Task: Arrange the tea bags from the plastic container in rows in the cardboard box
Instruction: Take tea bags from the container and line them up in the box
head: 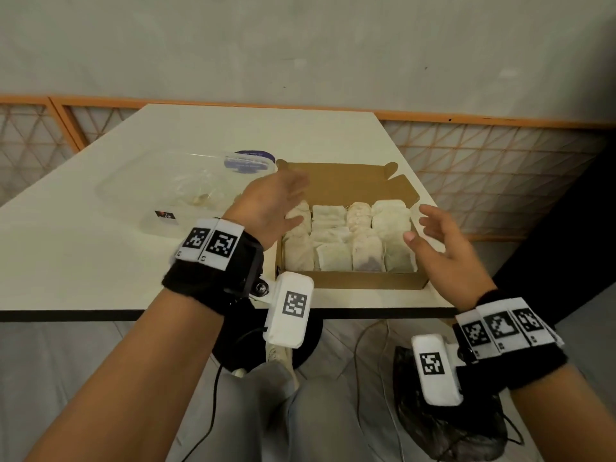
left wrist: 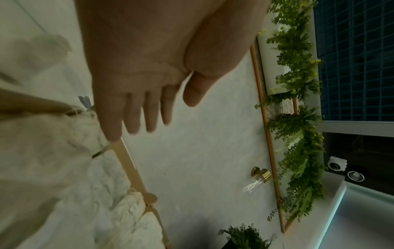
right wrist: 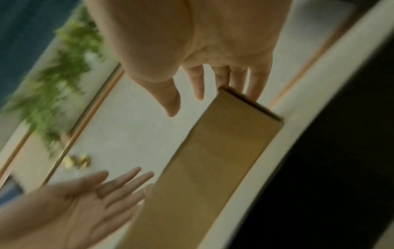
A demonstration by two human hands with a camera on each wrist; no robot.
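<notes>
A brown cardboard box with its lid folded back sits near the table's front edge, and several pale tea bags lie inside it in rows. Left of it stands a clear plastic container with a scrap or two at the bottom. My left hand hovers over the box's left side, fingers straight and holding nothing. My right hand hovers at the box's right side, fingers spread and relaxed, also holding nothing. In the right wrist view, my right hand is just above the box, with my left hand open opposite.
The white table ends in a dark front edge right below the box. A blue-labelled lid lies behind the container. An orange-framed lattice partition runs behind the table. Cables and a dark bag lie on the floor below.
</notes>
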